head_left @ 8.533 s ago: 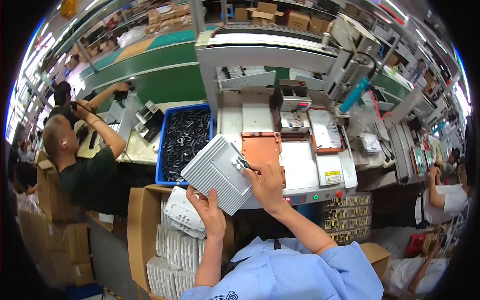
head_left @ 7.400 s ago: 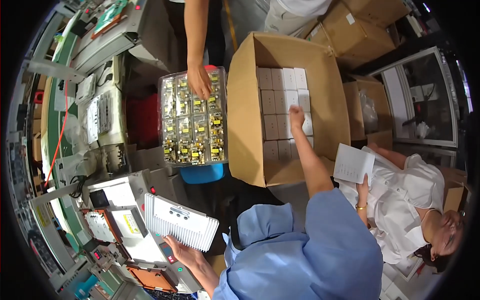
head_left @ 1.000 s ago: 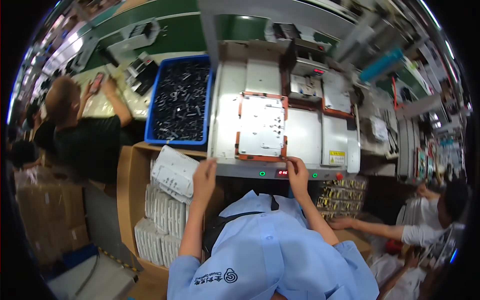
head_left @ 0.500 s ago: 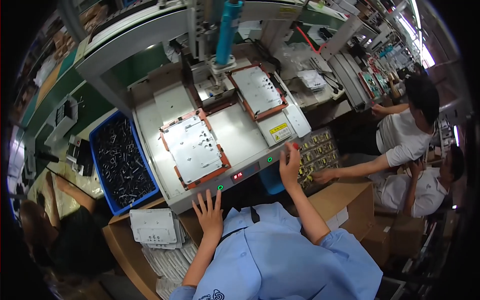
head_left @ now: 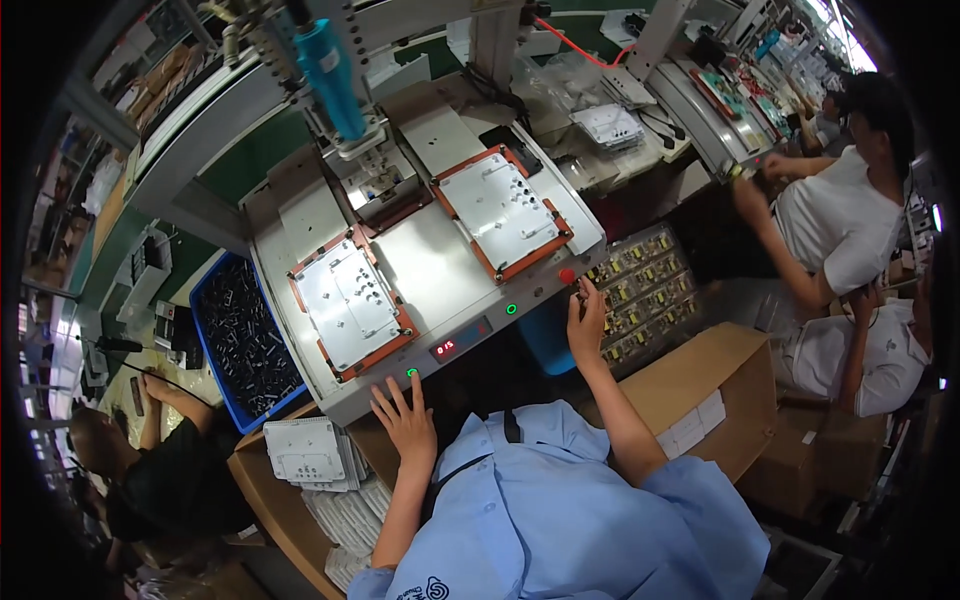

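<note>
My left hand [head_left: 405,422] is spread open at the front edge of a bench machine [head_left: 425,255], fingertips just below a green-lit button [head_left: 413,373]. My right hand [head_left: 587,328] is at the machine's right front corner, beside a red knob [head_left: 567,276]. Its fingers are slightly bent and hold nothing that I can see; whether they touch the panel is unclear. Two white flat panels with small holes and studs lie in orange-brown frames on the machine: the left panel [head_left: 347,308] and the right panel [head_left: 498,212]. Behind them stands a press head with a blue cylinder [head_left: 330,80].
A blue bin [head_left: 203,340] of small black parts stands left of the machine. Below it, a carton holds stacked white panels [head_left: 305,452]. On the right are a tray of yellow parts [head_left: 645,290] and an open carton [head_left: 700,385]. Co-workers sit on both sides.
The right frame with its panel has slid toward me, covering a yellow label on the machine bed. A co-worker's arm on the right has lifted away from the parts tray. The view has shifted.
</note>
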Demonstrator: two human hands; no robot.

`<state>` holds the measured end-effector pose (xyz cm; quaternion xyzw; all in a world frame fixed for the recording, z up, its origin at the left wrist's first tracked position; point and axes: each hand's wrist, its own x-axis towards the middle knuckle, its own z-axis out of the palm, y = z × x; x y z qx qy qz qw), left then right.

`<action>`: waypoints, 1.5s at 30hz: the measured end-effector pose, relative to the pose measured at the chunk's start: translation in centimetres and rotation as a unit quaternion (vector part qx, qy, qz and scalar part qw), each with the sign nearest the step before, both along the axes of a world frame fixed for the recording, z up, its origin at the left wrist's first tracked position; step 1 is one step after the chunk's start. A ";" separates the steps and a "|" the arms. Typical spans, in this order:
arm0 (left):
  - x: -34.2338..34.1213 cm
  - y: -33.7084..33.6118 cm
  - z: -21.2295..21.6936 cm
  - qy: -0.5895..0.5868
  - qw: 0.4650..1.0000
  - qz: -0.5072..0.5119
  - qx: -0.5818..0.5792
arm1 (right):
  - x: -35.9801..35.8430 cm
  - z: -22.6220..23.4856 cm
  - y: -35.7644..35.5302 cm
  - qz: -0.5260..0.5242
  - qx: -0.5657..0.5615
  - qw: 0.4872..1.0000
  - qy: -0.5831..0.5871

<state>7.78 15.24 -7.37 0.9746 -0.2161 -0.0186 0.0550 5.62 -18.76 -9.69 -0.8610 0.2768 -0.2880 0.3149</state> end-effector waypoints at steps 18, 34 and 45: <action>-5.0 -4.3 2.7 0.196 0.977 0.015 -0.079 | 13.3 5.3 -9.1 0.134 0.074 0.988 -0.011; -4.1 -3.6 4.9 0.243 0.961 0.083 -0.104 | 17.0 8.8 -8.8 0.178 0.042 0.967 0.180; -0.8 -7.2 6.0 0.296 0.928 -0.002 -0.227 | 25.2 5.5 -10.6 0.184 0.027 0.975 0.122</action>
